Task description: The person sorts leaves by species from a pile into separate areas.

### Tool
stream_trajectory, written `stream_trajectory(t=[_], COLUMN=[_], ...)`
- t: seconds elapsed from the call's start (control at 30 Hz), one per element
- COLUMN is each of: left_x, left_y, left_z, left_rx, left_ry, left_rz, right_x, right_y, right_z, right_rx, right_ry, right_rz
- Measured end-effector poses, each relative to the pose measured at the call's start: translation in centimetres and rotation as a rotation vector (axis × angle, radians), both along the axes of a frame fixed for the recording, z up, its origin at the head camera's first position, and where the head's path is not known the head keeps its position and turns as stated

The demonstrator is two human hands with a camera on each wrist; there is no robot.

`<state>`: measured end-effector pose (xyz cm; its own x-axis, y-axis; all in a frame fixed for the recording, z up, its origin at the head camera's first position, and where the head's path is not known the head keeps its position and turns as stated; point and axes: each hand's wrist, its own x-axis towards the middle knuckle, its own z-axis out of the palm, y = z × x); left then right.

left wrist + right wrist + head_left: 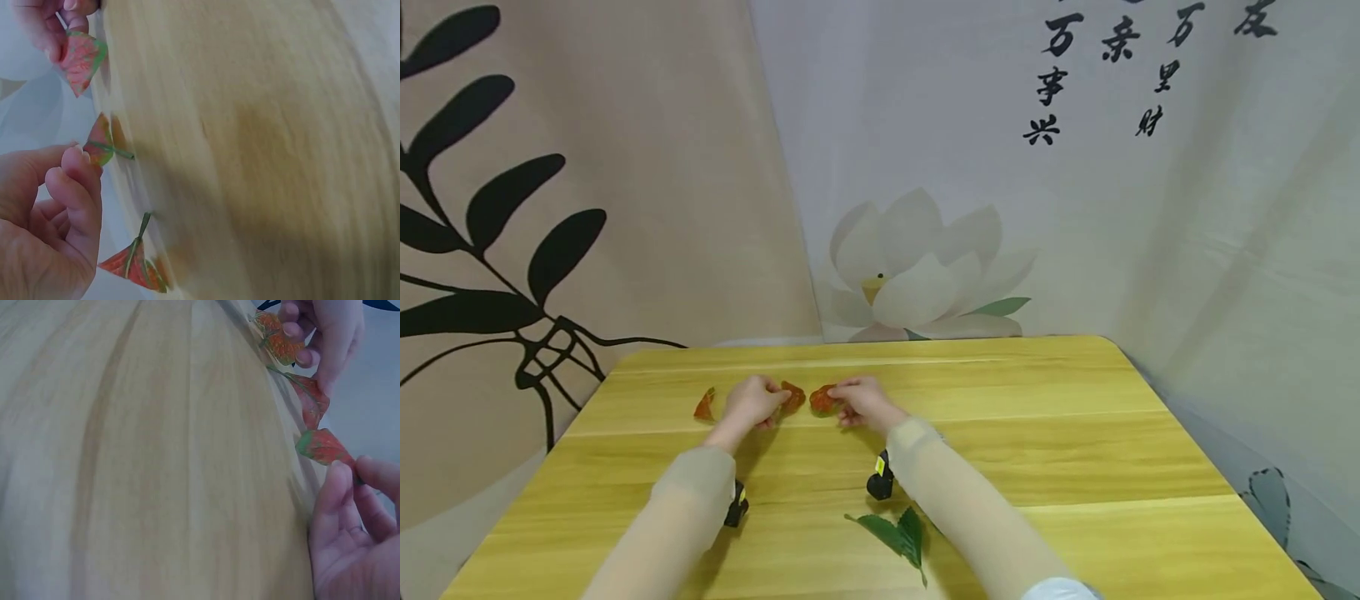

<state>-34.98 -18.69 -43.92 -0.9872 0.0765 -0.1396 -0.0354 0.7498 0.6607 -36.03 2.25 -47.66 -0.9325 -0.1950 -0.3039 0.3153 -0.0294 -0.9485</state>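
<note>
Toward the far side of the table, my left hand [754, 403] pinches a red leaf [792, 398] between thumb and finger. In the left wrist view a green stem sticks out of that leaf [100, 139], beside the fingertips. Just to its right, my right hand [863, 402] pinches another red leaf [824, 401] with a green edge; the right wrist view shows this leaf [325, 447] held at one end. A small gap separates the two leaves. Left of my left hand lies a third red-orange leaf [705, 406], with a green stem visible in the left wrist view.
Two green leaves [895, 533] lie on the wooden table [1075, 433] nearer to me, left of my right sleeve. Small black devices [880, 479] sit at both wrists. Behind the table's far edge hangs a printed cloth [700, 208] with a flower and writing.
</note>
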Motion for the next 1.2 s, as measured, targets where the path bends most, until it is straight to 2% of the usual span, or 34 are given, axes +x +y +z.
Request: stream_trajectory(t=[0.13, 0.33, 0.5, 0.6, 0.87, 0.93, 1.0, 1.2], left_x=[-0.4, -0.7, -0.7, -0.6, -0.3, -0.4, -0.5, -0.9], left_y=[0.1, 0.2, 0.3, 0.3, 0.6, 0.8, 0.9, 0.8], left_z=[-0.5, -0.6, -0.5, -0.6, -0.6, -0.7, -0.9, -1.5], left_rx=[0.007, 0.018, 0.047, 0.026, -0.159, -0.181, -0.178, -0.086], left_ry=[-0.015, -0.044, -0.106, -0.125, -0.042, -0.020, -0.007, 0.001], left_rz=[-0.002, -0.003, 0.016, 0.021, -0.033, -0.044, -0.045, -0.043], right_x=[-0.1, 0.0, 0.2, 0.3, 0.5, 0.5, 0.5, 0.5], right_y=[-0.1, -0.1, -0.1, -0.2, -0.2, -0.2, -0.2, -0.1], right_z=[-0.2, -0.2, -0.1, 0.0, 0.1, 0.1, 0.1, 0.2], right_rx=[0.016, 0.018, 0.033, 0.050, 0.067, 0.069, 0.067, 0.013], right_ry=[0.001, 0.000, 0.011, 0.016, 0.037, 0.040, 0.037, 0.023], right_rz=[-0.003, -0.001, -0.001, -0.005, -0.017, -0.017, -0.021, -0.030])
